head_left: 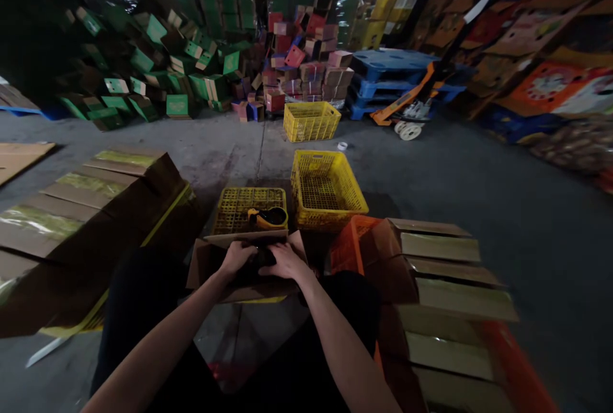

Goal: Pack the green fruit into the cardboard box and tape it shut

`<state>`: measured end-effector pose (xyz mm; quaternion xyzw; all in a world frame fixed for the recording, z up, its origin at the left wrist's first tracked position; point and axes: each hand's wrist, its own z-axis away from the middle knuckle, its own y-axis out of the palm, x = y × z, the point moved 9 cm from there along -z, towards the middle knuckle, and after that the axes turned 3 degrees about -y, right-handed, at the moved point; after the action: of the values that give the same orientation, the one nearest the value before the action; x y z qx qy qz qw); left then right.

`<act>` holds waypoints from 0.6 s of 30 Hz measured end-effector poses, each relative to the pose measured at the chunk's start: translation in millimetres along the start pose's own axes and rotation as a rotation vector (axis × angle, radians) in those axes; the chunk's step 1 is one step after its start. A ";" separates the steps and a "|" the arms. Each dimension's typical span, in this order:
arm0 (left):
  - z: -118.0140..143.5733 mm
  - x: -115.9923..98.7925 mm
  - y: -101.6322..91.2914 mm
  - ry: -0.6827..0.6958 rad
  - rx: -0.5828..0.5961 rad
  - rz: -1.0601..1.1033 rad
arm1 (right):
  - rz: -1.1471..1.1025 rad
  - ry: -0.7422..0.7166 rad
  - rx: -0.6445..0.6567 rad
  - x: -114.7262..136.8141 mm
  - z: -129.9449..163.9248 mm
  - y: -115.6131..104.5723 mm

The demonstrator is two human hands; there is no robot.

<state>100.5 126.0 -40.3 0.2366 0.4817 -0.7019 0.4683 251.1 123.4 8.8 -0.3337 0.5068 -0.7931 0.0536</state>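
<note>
A brown cardboard box [239,269] is seen low in the middle of the frame. It is pressed down by the left hand [236,256] and the right hand [286,262], fingers laid flat and close together. A tape roller [268,217] is rested on the upturned yellow crate [234,205] just above.

Carton [225,260] under my left hand [235,257] and right hand [286,262]: brown corrugated cardboard, matt, flaps slightly rough. Tape dispenser [268,216]: glossy yellow and black plastic. It sits on an upturned crate [249,205], yellow moulded plastic lattice, dull sheen; same for the open basket [328,186]. Flat box stacks on my left [90,209] and right [440,272]: matt kraft board, green print patches. Floor [502,209]: bare grey concrete, rough, stained. Pallets [393,71]: blue plastic, smooth.
</note>
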 end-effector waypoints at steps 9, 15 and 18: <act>19.1 6.5 0.5 -0.001 0.076 0.546 | -0.447 -0.027 -0.175 -9.7 -7.0 -23.5; 40.7 -2.8 11.0 -0.004 0.276 0.747 | -0.756 0.045 -0.196 -24.5 -5.2 -27.8; 54.2 -10.7 17.4 0.020 0.390 0.797 | -0.914 0.076 -0.194 -25.1 -2.6 -23.8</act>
<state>127.1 80.3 -16.8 0.4946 0.2160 -0.5418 0.6444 275.0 147.5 16.2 -0.4969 0.3811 -0.6960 -0.3512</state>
